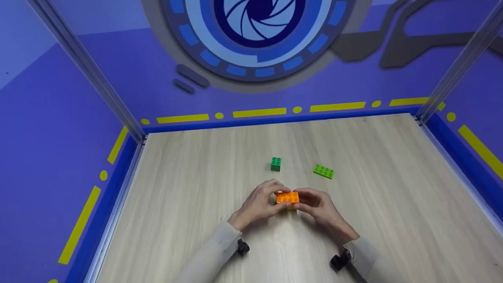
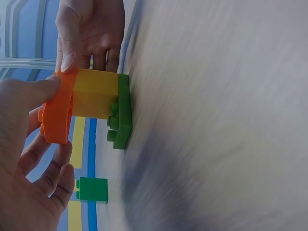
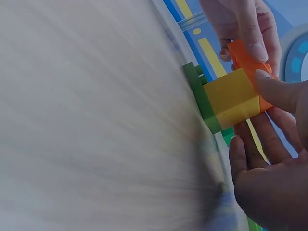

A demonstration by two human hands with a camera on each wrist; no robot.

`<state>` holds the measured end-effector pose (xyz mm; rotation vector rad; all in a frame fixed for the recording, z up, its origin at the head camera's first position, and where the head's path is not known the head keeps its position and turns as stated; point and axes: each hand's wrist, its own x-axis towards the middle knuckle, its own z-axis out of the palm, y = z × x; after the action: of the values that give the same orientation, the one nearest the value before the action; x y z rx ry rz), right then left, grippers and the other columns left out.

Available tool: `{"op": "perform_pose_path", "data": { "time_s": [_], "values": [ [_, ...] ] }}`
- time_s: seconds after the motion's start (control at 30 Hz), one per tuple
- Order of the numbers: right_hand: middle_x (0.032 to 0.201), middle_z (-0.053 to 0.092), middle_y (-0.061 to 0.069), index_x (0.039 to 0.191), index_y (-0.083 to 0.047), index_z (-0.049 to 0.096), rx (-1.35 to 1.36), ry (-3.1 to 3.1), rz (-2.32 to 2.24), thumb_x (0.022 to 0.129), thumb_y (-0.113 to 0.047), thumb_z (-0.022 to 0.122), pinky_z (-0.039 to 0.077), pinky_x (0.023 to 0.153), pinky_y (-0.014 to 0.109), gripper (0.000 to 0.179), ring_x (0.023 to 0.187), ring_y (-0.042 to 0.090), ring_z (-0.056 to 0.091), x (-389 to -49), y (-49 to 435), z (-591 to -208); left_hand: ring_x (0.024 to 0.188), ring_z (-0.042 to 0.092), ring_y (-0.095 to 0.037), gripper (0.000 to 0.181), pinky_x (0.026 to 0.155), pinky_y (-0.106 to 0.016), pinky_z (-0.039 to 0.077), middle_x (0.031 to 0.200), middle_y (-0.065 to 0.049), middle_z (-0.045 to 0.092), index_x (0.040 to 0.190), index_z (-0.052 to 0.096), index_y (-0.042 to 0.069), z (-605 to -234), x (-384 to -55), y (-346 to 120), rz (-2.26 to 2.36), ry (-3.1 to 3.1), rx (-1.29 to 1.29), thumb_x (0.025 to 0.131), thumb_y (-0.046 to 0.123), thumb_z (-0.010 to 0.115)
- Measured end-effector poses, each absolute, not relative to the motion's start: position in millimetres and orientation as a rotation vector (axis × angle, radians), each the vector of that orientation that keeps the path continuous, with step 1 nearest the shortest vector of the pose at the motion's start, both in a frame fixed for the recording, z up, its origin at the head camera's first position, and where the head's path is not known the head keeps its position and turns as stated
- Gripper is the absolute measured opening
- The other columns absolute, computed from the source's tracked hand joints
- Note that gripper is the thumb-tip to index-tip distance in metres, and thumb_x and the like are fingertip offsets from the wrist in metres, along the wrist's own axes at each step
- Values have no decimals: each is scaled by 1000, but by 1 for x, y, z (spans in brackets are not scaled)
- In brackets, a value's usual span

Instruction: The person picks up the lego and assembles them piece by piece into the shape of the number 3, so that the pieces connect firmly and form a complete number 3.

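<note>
Together, both bare hands of a person in pale sleeves (image 1: 214, 245) work over the desk (image 1: 177, 177), with the lone pieces lying between them and its far edge. The left hand (image 1: 261, 200) pinches one end of an orange studded building brick (image 1: 287, 197), thumb nearest the person, fingers opposite; the right hand (image 1: 324, 208) lightly pinches the other end, its lower fingers loosely spread. The orange brick tops a yellow brick (image 2: 96, 94) at the right-hand end of a green plate (image 2: 125, 110), overhanging leftward; from here, whether it is fully seated or the plate touches the desk cannot be told. Weight on that unsupported overhang could lever the orange brick loose, uneven thumbs could seat it crooked, and a sideways shove might tip the stack. Beyond the hands lie a green four-stud brick (image 1: 276, 164) and, to its right, a lime eight-stud plate (image 1: 323, 171)
</note>
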<state>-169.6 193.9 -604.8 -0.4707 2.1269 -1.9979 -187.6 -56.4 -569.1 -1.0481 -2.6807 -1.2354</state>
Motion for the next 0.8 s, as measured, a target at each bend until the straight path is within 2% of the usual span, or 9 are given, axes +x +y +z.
{"op": "perform_pose_path", "data": {
  "time_s": [0.1, 0.2, 0.33, 0.47, 0.57, 0.8],
  "values": [
    [134, 67, 30, 137, 7, 65, -476, 2143, -1995, 98, -5, 77, 58, 99, 22, 43, 117, 13, 71, -169, 195, -607, 108, 64, -12, 32, 94, -31, 57, 119, 1, 71, 128, 76, 16, -569, -189, -56, -1247, -2674, -1052, 101, 33, 77],
    [134, 68, 27, 137, 7, 65, -468, 2132, -2006, 98, -4, 77, 58, 100, 22, 42, 116, 12, 71, -170, 195, -610, 109, 67, -20, 33, 94, -30, 56, 122, -4, 72, 130, 74, 14, -567, -192, -58, -1289, -2665, -1044, 102, 33, 75],
    [135, 69, 23, 137, 6, 66, -415, 2112, -2011, 97, -7, 78, 58, 100, 23, 44, 116, 12, 71, -170, 195, -611, 112, 68, -32, 33, 97, -39, 57, 129, -9, 73, 131, 73, 13, -562, -199, -61, -1352, -2653, -1027, 103, 32, 73],
    [137, 69, 21, 139, 2, 66, -329, 2100, -1984, 97, -12, 80, 57, 101, 24, 46, 118, 14, 70, -170, 195, -610, 117, 67, -33, 34, 101, -47, 56, 134, -3, 72, 134, 72, 15, -558, -207, -65, -1377, -2660, -983, 104, 33, 72],
    [138, 68, 19, 139, 0, 67, -280, 2088, -1977, 97, -15, 80, 56, 102, 23, 47, 121, 16, 69, -170, 194, -610, 120, 67, -31, 35, 102, -48, 56, 136, 0, 70, 136, 71, 17, -556, -214, -68, -1371, -2677, -931, 105, 34, 71],
    [140, 65, 20, 140, 1, 64, -265, 2084, -2027, 95, -11, 81, 55, 104, 25, 49, 123, 20, 67, -166, 191, -610, 119, 66, -34, 35, 98, -54, 57, 133, -5, 71, 136, 71, 18, -553, -234, -71, -1399, -2673, -817, 105, 33, 71]
  ]
}}
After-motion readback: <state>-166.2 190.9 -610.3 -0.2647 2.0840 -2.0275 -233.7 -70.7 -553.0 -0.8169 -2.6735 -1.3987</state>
